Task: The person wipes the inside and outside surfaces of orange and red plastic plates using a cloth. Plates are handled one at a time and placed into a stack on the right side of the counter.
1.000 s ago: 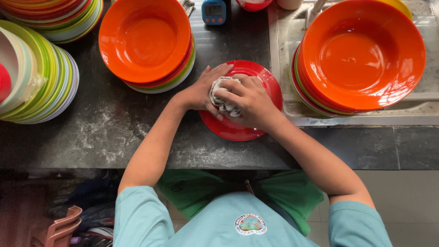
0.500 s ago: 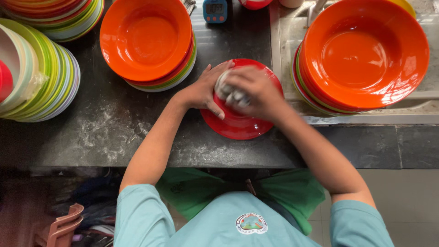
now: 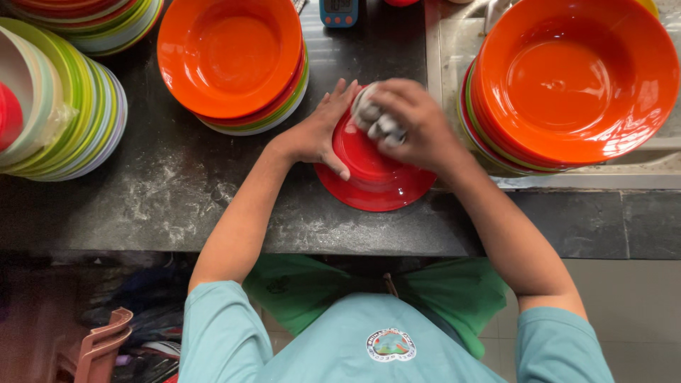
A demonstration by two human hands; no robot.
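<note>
Head view: the left hand (image 3: 317, 136) lies spread on the red plate (image 3: 374, 170), fingers splayed over its left rim, pinning it to the dark counter (image 3: 163, 206). The right hand (image 3: 415, 128) is curled tight around a balled cloth (image 3: 374, 122), pressing it into the plate's far side. The plate looks light, stiff and glossy, likely slippery; the rim is the place to grip. Orange stacks (image 3: 230, 60) stand either side.

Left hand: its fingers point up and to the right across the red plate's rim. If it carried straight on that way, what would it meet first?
Most likely the crumpled cloth in the right hand. The left hand rests on the red plate, fingertips close beside that cloth; whether they touch is unclear.
</note>
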